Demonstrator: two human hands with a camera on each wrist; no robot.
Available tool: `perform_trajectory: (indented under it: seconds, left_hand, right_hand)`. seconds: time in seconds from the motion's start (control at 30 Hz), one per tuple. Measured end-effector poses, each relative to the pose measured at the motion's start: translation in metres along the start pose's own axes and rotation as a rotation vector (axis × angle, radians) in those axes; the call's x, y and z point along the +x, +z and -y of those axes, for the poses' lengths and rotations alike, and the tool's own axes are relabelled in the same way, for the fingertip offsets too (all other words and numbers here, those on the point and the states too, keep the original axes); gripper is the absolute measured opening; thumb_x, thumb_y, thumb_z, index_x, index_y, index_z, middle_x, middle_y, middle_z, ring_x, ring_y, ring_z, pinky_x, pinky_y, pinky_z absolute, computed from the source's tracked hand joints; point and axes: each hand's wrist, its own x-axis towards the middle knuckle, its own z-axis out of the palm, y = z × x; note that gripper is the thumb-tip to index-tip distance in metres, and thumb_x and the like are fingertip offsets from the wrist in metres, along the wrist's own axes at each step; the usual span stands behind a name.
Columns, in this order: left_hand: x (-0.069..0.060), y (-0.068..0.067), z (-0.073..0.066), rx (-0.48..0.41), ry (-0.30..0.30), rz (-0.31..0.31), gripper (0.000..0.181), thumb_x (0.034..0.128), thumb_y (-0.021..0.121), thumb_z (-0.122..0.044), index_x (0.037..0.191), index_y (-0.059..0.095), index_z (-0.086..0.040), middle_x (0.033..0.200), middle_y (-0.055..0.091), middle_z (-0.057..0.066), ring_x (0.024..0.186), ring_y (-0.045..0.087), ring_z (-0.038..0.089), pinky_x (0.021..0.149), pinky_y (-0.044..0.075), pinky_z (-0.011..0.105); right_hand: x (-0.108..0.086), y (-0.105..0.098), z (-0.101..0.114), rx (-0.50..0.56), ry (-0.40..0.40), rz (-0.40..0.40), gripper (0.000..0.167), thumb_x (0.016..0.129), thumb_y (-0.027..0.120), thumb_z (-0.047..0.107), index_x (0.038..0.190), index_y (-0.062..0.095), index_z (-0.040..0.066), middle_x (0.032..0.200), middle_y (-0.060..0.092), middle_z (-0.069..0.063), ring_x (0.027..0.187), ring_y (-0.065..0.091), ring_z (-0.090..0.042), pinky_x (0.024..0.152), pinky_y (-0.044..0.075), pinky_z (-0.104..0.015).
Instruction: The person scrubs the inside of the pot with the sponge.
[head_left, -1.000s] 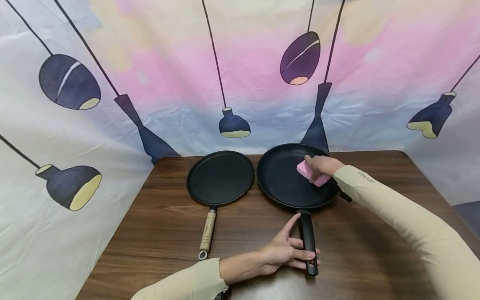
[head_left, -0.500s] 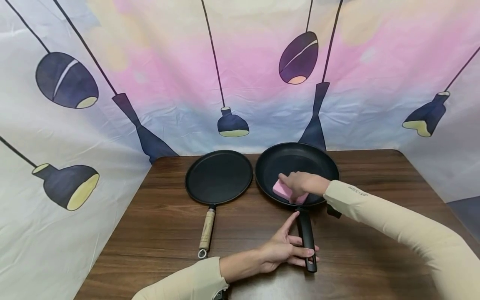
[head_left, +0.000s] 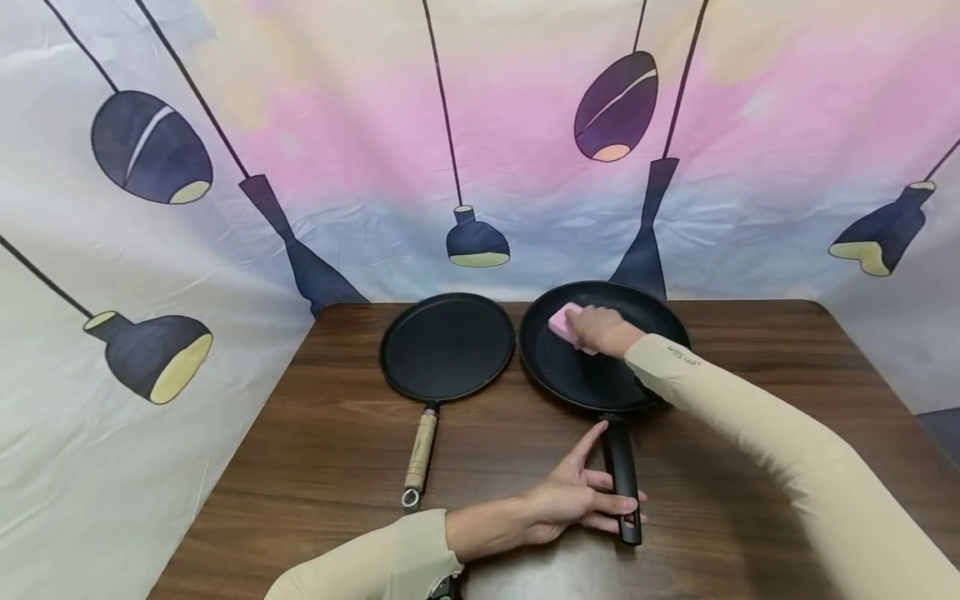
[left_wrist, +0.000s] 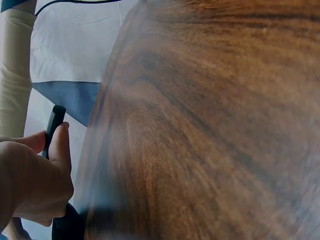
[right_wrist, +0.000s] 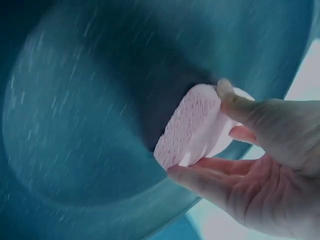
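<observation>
A black frying pan (head_left: 577, 387) lies on the right side of the table. My right hand (head_left: 600, 327) pinches a pink sponge (head_left: 562, 323) against the pan's inside, left of its middle. In the right wrist view the thumb and fingers grip the sponge (right_wrist: 187, 127) from both sides, on the pan's dark surface (right_wrist: 85, 135). My left hand (head_left: 566, 504) holds the pan's black handle (head_left: 619, 458) near its end, thumb and fingers on opposite sides. The left wrist view shows that hand (left_wrist: 37, 180) pinching the handle (left_wrist: 56, 122).
A flat black crepe pan (head_left: 448, 346) with a wooden handle (head_left: 422, 450) lies close to the frying pan's left. Both stand on a brown wooden table (head_left: 322, 450). Behind hangs a cloth backdrop (head_left: 360, 150) printed with lamps.
My right hand has swept the sponge from the pan's right side to its near edge, then up to the far left part. My left hand keeps its hold on the handle.
</observation>
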Motion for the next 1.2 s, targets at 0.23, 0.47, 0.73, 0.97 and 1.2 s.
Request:
perform_trajectory:
  seconds: [0.23,0.47,0.73,0.97,1.2]
  left_hand:
    - [0.0,0.0,0.0,-0.016,0.006,-0.009,0.103,0.0909,0.067,0.014,0.162,0.015,-0.041,0.114,0.074,0.022,0.111,0.07,0.046,0.089,0.062,0.048]
    - [0.0,0.002,0.002,-0.017,0.022,-0.008,0.102,0.0912,0.067,0.013,0.162,0.015,-0.04,0.113,0.075,0.022,0.108,0.072,0.043,0.088,0.062,0.047]
    - [0.002,0.002,0.004,-0.015,0.04,-0.022,0.102,0.0906,0.067,0.014,0.163,0.016,-0.038,0.115,0.073,0.026,0.106,0.073,0.042,0.086,0.063,0.047]
    - [0.004,0.001,0.002,-0.015,0.028,-0.022,0.103,0.0903,0.067,0.015,0.163,0.015,-0.037,0.114,0.074,0.025,0.108,0.072,0.043,0.086,0.063,0.045]
    - [0.004,0.0,0.002,-0.014,0.037,-0.016,0.104,0.0897,0.067,0.016,0.164,0.014,-0.036,0.115,0.073,0.027,0.107,0.071,0.045,0.085,0.063,0.046]
  right_hand:
    - [-0.015,-0.01,-0.036,0.133,0.145,0.05,0.031,0.097,0.066,0.003,0.121,0.048,-0.005,0.094,0.059,-0.021,0.08,0.059,-0.03,0.07,0.05,-0.039]
    - [-0.033,-0.009,-0.049,0.106,0.203,0.176,0.055,0.097,0.068,0.009,0.139,0.037,-0.007,0.108,0.06,-0.027,0.094,0.061,-0.033,0.077,0.053,-0.04]
    - [-0.054,-0.006,-0.042,0.098,0.149,0.222,0.053,0.094,0.075,0.014,0.131,0.041,0.0,0.103,0.06,-0.022,0.09,0.06,-0.03,0.077,0.052,-0.04]
    - [-0.073,0.0,-0.029,0.091,0.07,0.221,0.042,0.093,0.075,0.009,0.123,0.046,0.006,0.1,0.057,-0.018,0.082,0.059,-0.028,0.071,0.05,-0.036]
    - [-0.086,0.005,-0.031,0.08,-0.02,0.083,0.049,0.089,0.078,0.01,0.129,0.051,0.003,0.085,0.061,-0.01,0.074,0.058,-0.023,0.063,0.048,-0.032]
